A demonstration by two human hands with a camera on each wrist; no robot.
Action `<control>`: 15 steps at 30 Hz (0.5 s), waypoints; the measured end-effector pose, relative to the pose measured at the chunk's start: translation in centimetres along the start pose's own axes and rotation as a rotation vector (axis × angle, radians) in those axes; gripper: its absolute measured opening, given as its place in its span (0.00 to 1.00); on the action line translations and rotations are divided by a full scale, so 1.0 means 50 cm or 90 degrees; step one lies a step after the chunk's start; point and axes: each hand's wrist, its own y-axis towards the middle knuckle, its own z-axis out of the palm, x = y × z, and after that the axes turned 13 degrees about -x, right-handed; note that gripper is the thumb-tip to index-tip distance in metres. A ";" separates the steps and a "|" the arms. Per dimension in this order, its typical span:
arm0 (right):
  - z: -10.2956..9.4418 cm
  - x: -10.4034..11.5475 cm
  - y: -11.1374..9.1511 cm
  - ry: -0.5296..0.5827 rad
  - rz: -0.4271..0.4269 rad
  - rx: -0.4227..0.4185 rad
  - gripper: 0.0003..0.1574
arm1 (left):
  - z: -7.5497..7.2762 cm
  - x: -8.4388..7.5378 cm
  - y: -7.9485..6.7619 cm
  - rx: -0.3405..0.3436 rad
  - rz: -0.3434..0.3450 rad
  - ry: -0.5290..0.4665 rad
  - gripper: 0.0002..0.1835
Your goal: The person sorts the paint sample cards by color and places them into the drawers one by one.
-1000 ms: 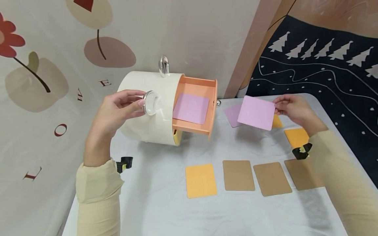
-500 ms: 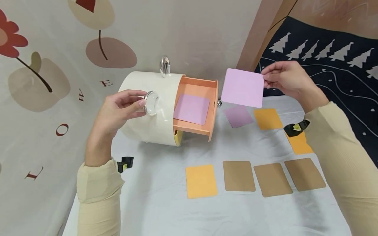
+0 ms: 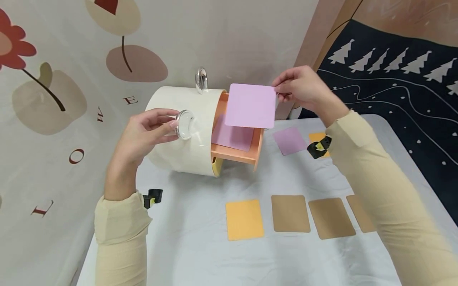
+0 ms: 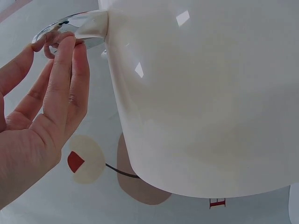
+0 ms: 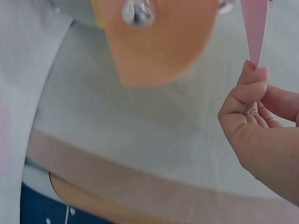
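Note:
A rounded cream-white drawer box (image 3: 179, 131) lies with its orange drawer (image 3: 234, 155) pulled out to the right. My left hand (image 3: 143, 131) pinches the clear, silver-rimmed knob (image 3: 184, 125) on the box's near side; the left wrist view shows the fingertips on that knob (image 4: 88, 28). Inside the drawer rests one pink square card (image 3: 230, 135), partly covered from above. Over the drawer, my right hand (image 3: 304, 87) pinches a second pink square card (image 3: 250, 105) by its right edge. In the right wrist view this card (image 5: 255, 28) appears nearly edge-on, beyond the drawer's orange front (image 5: 159, 51).
On the white-covered table (image 3: 200, 254) lie another pink card (image 3: 289, 141), a yellow-orange card (image 3: 245, 219), and several brown cards (image 3: 290, 213). A further orange card (image 3: 316, 138) is partly behind the right wrist. A second silver knob (image 3: 201, 79) sticks up behind the box.
My right hand has lifted the pink card from above the table and carried it left, over the drawer. The left hand has kept its hold on the knob.

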 end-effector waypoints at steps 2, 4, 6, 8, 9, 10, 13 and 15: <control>0.020 -0.003 0.005 -0.026 -0.009 0.003 0.07 | 0.000 0.000 0.000 0.000 -0.001 -0.002 0.12; 0.037 -0.008 0.010 -0.045 -0.019 0.003 0.07 | 0.000 0.001 0.001 0.002 0.000 -0.002 0.12; 0.050 -0.013 0.014 -0.061 -0.028 0.003 0.07 | 0.000 0.002 0.001 0.003 0.001 -0.003 0.12; 0.059 -0.019 0.016 -0.070 -0.034 0.004 0.07 | 0.000 0.002 0.002 0.004 0.003 -0.003 0.12; 0.061 -0.021 0.017 -0.074 -0.036 0.005 0.07 | 0.000 0.002 0.002 0.004 0.005 0.000 0.12; 0.063 -0.023 0.018 -0.079 -0.039 0.006 0.07 | 0.000 0.002 0.002 0.003 0.007 0.005 0.12; 0.066 -0.028 0.020 -0.084 -0.038 0.013 0.07 | -0.001 0.002 0.002 0.003 0.011 0.021 0.12; 0.065 -0.029 0.020 -0.082 -0.033 0.021 0.08 | -0.001 0.002 0.002 0.002 0.011 0.025 0.12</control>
